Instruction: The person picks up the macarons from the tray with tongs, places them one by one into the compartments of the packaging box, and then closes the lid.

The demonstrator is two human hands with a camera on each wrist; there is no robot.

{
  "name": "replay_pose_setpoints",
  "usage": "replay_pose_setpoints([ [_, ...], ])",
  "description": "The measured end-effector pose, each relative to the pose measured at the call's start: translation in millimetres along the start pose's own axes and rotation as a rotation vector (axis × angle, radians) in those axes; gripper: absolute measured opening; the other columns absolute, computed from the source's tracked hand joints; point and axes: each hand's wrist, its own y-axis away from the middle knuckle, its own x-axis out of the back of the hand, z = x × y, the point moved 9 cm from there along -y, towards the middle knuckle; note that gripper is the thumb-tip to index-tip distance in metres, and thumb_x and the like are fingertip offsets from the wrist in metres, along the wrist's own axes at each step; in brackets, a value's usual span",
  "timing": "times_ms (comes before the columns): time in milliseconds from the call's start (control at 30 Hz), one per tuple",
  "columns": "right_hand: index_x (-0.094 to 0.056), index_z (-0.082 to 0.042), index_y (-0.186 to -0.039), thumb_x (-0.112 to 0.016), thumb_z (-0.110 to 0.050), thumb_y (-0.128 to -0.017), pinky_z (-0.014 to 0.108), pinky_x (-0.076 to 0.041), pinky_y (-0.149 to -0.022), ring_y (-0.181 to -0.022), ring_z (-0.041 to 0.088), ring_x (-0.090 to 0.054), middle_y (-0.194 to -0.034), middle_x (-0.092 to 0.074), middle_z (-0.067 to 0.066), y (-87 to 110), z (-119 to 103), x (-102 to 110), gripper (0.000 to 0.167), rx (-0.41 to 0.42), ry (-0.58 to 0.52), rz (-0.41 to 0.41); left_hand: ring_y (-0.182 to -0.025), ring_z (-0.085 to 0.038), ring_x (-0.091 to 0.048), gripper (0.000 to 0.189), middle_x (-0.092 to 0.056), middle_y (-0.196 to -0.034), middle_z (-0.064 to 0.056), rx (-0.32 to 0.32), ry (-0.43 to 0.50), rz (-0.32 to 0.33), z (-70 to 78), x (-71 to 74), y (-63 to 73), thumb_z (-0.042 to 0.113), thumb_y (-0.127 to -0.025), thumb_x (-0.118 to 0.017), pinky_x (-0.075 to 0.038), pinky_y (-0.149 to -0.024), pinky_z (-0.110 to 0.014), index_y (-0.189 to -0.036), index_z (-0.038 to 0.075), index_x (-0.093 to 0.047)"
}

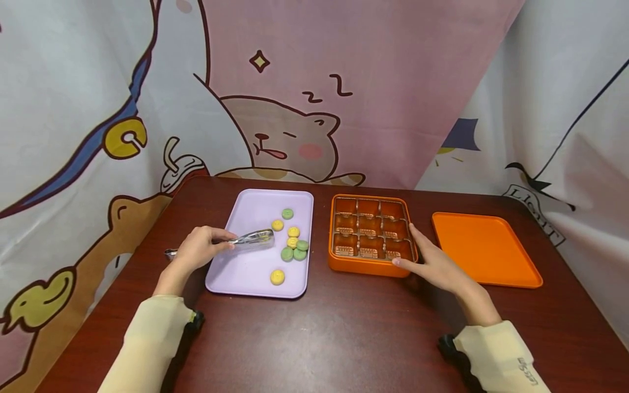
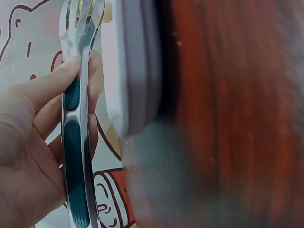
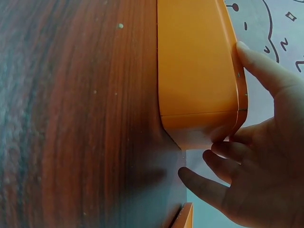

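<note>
My left hand (image 1: 199,245) grips metal tongs (image 1: 253,238) with dark green handle inlays, their head over a lilac tray (image 1: 225,273). In the left wrist view, the thumb lies along the tongs (image 2: 76,114), and something yellow shows behind their slotted head. Several small round embossed pieces lie on the tray, among them a yellow piece (image 1: 277,277) and a green piece (image 1: 287,214). My right hand (image 1: 437,265) spreads its fingers around the near right corner of an orange box (image 1: 366,266). Its thumb touches the rim of the box (image 3: 199,61). Inside sits a clear divided insert (image 1: 369,229).
A flat orange tray (image 1: 486,248) lies to the right of the box, behind the right hand. All stand on a dark red-brown wooden table (image 1: 304,338). A printed cartoon curtain (image 1: 373,109) hangs behind the table and along both sides.
</note>
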Motion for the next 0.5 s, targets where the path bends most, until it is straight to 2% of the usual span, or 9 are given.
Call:
replay_pose_setpoints([
  [200,0.003,-0.008,-0.160,-0.061,-0.057,-0.092,0.071,-0.020,-0.112,-0.149,0.051,-0.017,-0.167,-0.006,0.024,0.0,1,0,0.106,0.000,0.003,0.009,-0.090,-0.022,-0.064,0.023,-0.077,-0.106,-0.014,-0.008,0.026,0.013,9.7,3.4,-4.5,0.017,-0.087,-0.077,-0.045,-0.069,-0.030,-0.109,0.010,-0.078],
  [500,0.003,-0.012,-0.161,-0.062,-0.054,-0.093,0.074,-0.020,-0.110,-0.148,0.053,-0.016,-0.166,-0.006,0.025,0.6,5,0,0.103,0.016,-0.013,0.005,-0.083,-0.019,-0.060,0.026,-0.077,-0.104,-0.014,-0.028,0.047,0.029,32.1,6.0,-10.0,0.017,-0.086,-0.077,-0.044,-0.067,-0.029,-0.110,0.009,-0.078],
])
